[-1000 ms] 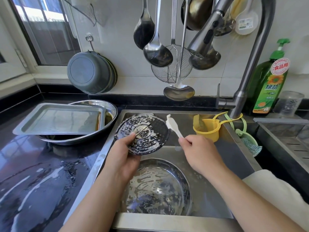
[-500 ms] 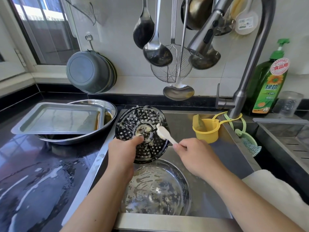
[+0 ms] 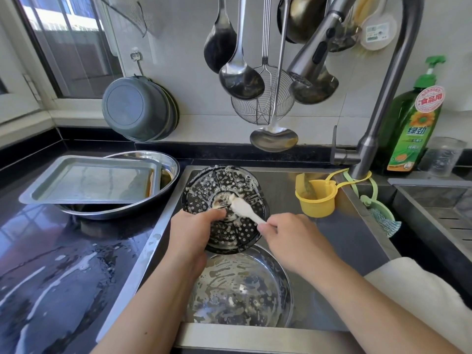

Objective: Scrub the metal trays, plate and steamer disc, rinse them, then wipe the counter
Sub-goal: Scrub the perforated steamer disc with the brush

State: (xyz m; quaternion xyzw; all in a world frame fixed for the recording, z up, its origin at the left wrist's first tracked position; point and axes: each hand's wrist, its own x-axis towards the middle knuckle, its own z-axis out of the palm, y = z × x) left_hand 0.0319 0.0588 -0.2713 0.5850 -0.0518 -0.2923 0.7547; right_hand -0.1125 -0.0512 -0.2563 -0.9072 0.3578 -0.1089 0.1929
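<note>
Flipped perforated-face-up since a second ago, steamer disc now tilted over the sink, above the soapy plate lying in the basin. Brush shifted from clear of the disc onto its hub.

Left hand gripping the disc's lower-left rim, thumb on the face. Right hand pinching the white brush handle, bristle end pressed at the centre.

Risks, as judgement only:
- Suds all over the disc, grip at one edge only. Hard brush pressure at the hub could lever it loose and drop it onto the plate.
- Bristles snagging in the perforations or the centre slit, flicking foam onto the counter, already wet and streaked.
- Rectangular tray perched across a steel bowl just left of the sink, brown liquid pooled at its right end. An elbow bump could tip it and spill.
- Brown residue around the hub easy to miss under foam.

Writing:
- Green dish soap bottle behind the faucet: red round sticker reading 食品用, label 绿劲 with a sunflower graphic. Smaller print illegible.
- Printed tag on a round item hanging top right, too small to read.
</note>
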